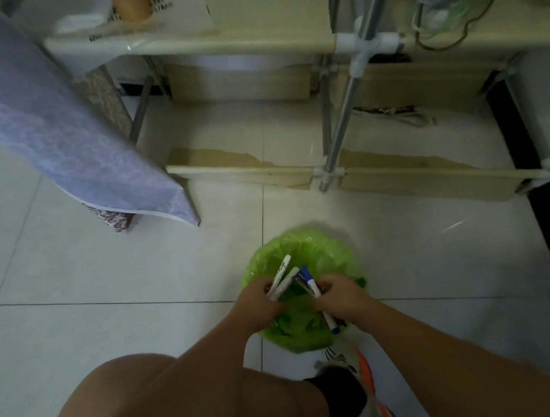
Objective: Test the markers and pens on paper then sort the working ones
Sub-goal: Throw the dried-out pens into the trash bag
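Both my hands hover over a bin lined with a green plastic bag [308,242] on the tiled floor. My left hand [260,302] is closed around a few white markers [282,271] that stick up and to the right. My right hand [340,297] grips a white marker with a blue cap [311,281] together with other pens; its lower blue end pokes out below the hand. The two bundles almost touch above the bag's opening.
My bare knee and a shoe with an orange sole are at the bottom. A cloth-draped table [52,130] stands at left. A metal-framed shelf rack [341,115] with cardboard trays [237,164] lies ahead, and a black strip [548,211] runs at right.
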